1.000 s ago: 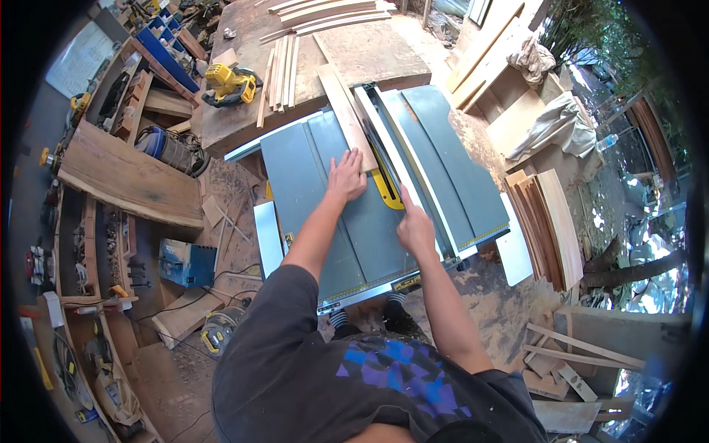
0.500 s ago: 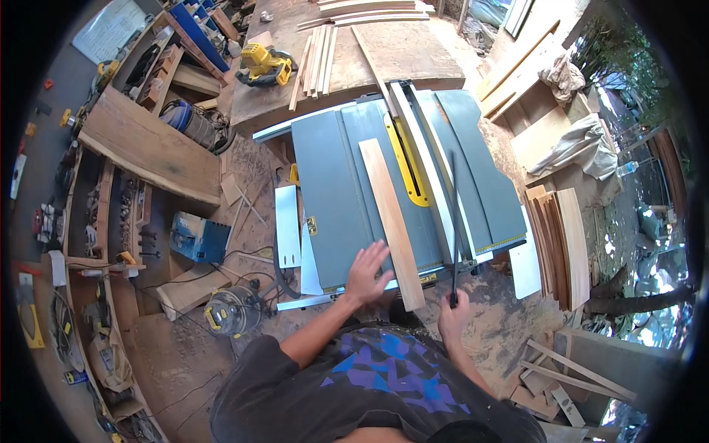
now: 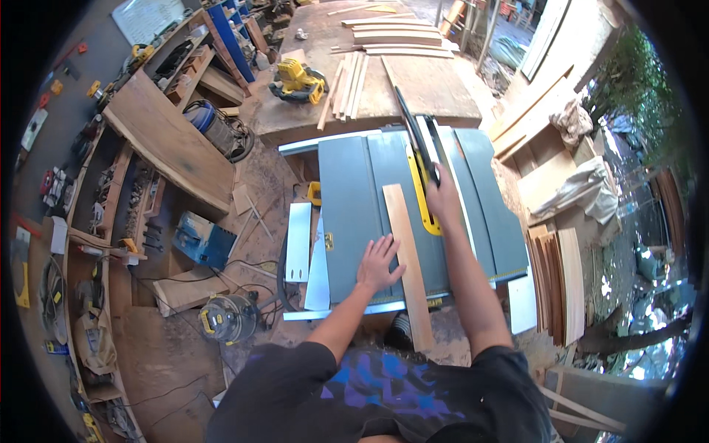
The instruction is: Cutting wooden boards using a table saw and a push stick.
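Spread flat, my left hand (image 3: 379,263) rests on the grey table saw top (image 3: 347,199), its fingers against the left edge of a pale wooden board (image 3: 406,258). The board lies lengthwise, its near end overhanging the saw's front edge. My right hand (image 3: 442,196) is closed around a long black stick (image 3: 416,133), which reaches forward along the yellow insert plate (image 3: 416,188) and the pale fence (image 3: 447,151). Beyond the stick's far tip, a thin wooden strip (image 3: 389,71) lies on the table behind. My right hand and the stick hide part of the insert plate.
Behind the saw, a wooden worktable (image 3: 295,118) carries a yellow power tool (image 3: 297,81) and several wood strips (image 3: 356,85). Stacked boards (image 3: 550,284) stand at right. A shop vacuum (image 3: 227,319), a blue toolbox (image 3: 202,240) and cords are on the floor at left.
My right hand has swung forward from the saw's front edge, carrying the black stick far along the fence. My left hand now touches the board. The whole view has shifted slightly.
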The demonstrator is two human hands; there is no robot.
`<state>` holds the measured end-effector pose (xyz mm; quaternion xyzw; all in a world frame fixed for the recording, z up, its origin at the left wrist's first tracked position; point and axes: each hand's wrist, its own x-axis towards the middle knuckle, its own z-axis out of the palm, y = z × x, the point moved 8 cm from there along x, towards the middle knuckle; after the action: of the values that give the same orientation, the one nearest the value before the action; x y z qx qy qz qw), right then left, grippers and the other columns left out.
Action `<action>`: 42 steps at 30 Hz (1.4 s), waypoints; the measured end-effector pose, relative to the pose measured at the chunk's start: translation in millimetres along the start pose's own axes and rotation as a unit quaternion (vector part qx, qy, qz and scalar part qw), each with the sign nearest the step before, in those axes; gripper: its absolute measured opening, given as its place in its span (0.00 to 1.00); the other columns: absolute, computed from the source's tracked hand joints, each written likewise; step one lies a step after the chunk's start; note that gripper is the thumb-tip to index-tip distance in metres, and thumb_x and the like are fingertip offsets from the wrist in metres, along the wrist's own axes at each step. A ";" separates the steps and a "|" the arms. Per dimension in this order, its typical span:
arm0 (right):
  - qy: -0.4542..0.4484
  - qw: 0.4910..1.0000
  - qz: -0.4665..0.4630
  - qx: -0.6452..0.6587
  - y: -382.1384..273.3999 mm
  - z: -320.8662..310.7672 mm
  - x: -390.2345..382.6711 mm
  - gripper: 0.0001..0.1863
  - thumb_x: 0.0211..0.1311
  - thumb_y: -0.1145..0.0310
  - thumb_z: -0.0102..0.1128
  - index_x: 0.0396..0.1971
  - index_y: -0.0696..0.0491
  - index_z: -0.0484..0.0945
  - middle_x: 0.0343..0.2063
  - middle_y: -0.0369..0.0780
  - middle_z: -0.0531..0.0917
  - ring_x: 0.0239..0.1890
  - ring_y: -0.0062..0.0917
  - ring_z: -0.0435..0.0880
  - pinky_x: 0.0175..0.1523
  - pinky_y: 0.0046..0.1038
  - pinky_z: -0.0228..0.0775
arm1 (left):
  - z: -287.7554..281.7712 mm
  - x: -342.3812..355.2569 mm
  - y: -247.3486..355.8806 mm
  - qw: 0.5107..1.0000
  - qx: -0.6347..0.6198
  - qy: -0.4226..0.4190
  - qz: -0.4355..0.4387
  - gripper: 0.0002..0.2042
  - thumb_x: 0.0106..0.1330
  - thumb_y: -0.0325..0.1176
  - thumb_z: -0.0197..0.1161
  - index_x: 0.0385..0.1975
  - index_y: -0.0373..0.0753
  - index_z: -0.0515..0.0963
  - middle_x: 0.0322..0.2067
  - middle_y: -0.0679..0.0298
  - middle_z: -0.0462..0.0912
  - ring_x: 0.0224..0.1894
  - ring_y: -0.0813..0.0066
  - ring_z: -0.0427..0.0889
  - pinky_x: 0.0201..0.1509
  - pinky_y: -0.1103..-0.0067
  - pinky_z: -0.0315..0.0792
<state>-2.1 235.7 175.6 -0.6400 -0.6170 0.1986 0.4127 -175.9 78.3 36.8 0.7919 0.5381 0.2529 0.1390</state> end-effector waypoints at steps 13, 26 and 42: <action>-0.172 0.977 0.095 -0.078 29.2 234.8 300.2 0.22 0.58 0.77 0.47 0.49 0.61 0.83 0.21 0.49 0.82 0.18 0.33 0.83 0.23 0.37 0.72 | -3.0 -0.9 -23.8 0.998 0.031 -0.029 -0.041 0.38 0.70 0.58 0.59 0.77 0.45 0.65 0.75 0.51 0.67 0.77 0.52 0.65 0.81 0.52 0.54; -0.067 0.963 0.090 0.243 0.5 37.1 131.4 0.08 0.59 0.70 0.69 0.37 0.57 0.86 0.23 0.31 0.78 0.21 0.13 0.72 0.25 0.24 0.61 | 10.0 7.8 -16.3 0.999 0.022 -0.027 -0.001 0.39 0.68 0.60 0.60 0.76 0.43 0.66 0.78 0.52 0.63 0.80 0.54 0.61 0.82 0.51 0.50; 0.215 0.634 0.547 0.502 220.3 -109.4 -596.6 0.10 0.69 0.79 0.62 0.41 0.44 0.76 0.35 0.32 0.80 0.40 0.25 0.81 0.52 0.43 0.76 | 51.5 -94.4 104.6 0.994 -0.064 -0.080 0.028 0.48 0.63 0.61 0.66 0.78 0.37 0.59 0.80 0.51 0.57 0.83 0.55 0.54 0.82 0.43 0.39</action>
<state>123.9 -341.8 -83.4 -0.5786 0.1470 0.5243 0.6072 -93.4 -46.1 21.7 0.8137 0.4857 0.2265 0.2253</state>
